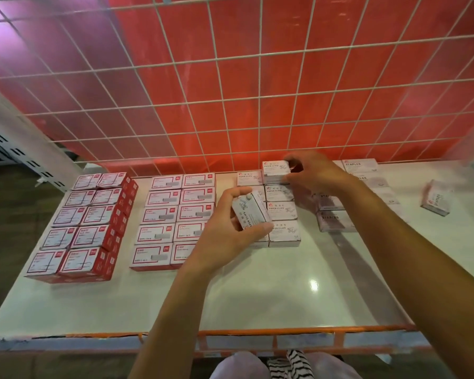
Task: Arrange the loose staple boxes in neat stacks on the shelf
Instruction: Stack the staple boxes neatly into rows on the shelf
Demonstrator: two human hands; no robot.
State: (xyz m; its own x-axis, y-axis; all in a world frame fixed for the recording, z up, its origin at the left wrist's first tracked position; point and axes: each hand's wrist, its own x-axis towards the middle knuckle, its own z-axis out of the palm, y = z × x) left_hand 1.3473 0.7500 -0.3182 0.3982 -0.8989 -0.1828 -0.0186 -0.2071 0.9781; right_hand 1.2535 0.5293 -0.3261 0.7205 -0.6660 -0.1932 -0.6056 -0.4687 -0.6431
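Left hand (pixel 225 224) grips carton (pixel 253 212) (right hand (pixel 318 173): rear carton (pixel 274 170)).

The left hand (pixel 227 220) and right hand (pixel 316 175) are bare, as are the left forearm (pixel 175 310) and right forearm (pixel 411 258). At the lower edge, a pale pinkish-white garment (pixel 237 366) shows beside a black-and-white striped cloth (pixel 292 363).

White wire grid (pixel 221 98) w/ red panel (pixel 285 77) behind; slotted upright (pixel 25 157) left
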